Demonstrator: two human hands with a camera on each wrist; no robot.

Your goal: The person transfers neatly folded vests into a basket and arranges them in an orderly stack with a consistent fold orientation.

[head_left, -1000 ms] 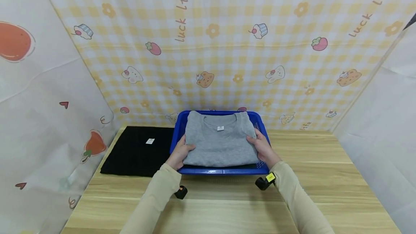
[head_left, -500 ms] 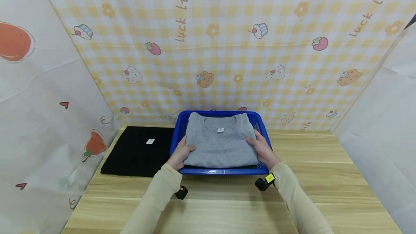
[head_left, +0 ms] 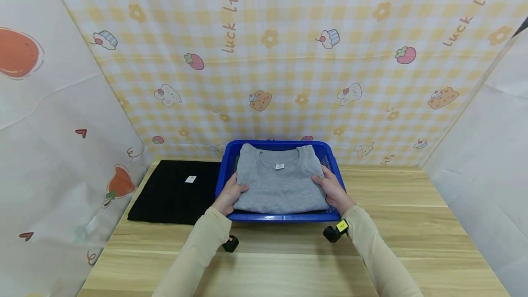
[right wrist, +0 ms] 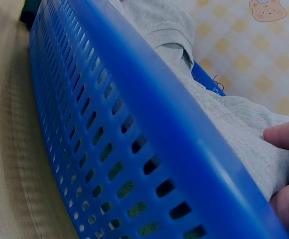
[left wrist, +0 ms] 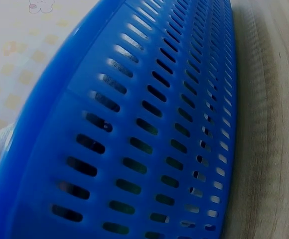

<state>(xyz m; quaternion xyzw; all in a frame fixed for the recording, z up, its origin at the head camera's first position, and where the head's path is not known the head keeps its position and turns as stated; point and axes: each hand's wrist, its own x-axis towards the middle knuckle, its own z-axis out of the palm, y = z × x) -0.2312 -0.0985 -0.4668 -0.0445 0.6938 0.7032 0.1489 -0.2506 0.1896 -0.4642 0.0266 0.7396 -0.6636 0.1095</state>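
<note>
A folded grey T-shirt [head_left: 280,184] with a white neck label lies level within the rim of a blue plastic basket [head_left: 284,217]. My left hand [head_left: 228,195] grips its left side, thumb on top and fingers underneath. On the opposite side my right hand [head_left: 335,190] pinches the shirt the same way. The right wrist view shows the thumb and a finger on the grey cloth [right wrist: 254,144] just over the basket wall [right wrist: 149,114]. Through the slots in the basket wall, dark green cloth [right wrist: 126,189] shows. In the left wrist view the basket wall [left wrist: 134,124] hides most of the left hand.
A folded black T-shirt [head_left: 175,194] with a white label lies on the wooden table [head_left: 392,233], left of the basket and close against it. Behind the basket hangs a yellow checked curtain [head_left: 288,104]. White printed sheets [head_left: 62,173] stand at the sides.
The grey T-shirt has shifted slightly toward me and lower in the basket, both hands keeping hold of it. The basket and the black T-shirt have stayed in place.
</note>
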